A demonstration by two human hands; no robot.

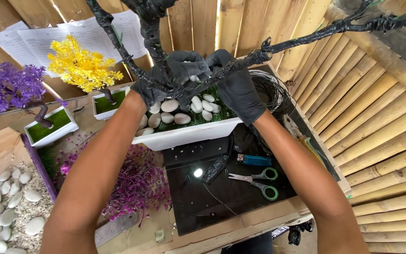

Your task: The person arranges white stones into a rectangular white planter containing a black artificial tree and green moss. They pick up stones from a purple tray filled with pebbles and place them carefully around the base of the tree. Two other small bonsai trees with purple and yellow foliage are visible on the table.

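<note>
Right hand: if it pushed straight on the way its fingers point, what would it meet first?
The right hand points up-left, so it would likely first meet the black wrapped trunk, where the left hand also grips; depth is unclear.

The black tree's branches [306, 37] run off the top edge and top-right corner, so their tips can't be seen. Left hand [158, 80] and right hand [236, 89] cover the trunk base and some white stones [182, 113]. Fingertips are buried among branches (grip unclear). Wire coil [271, 89] is partly behind the right hand. Purple flowers [5, 87] cut off at left edge.
</note>
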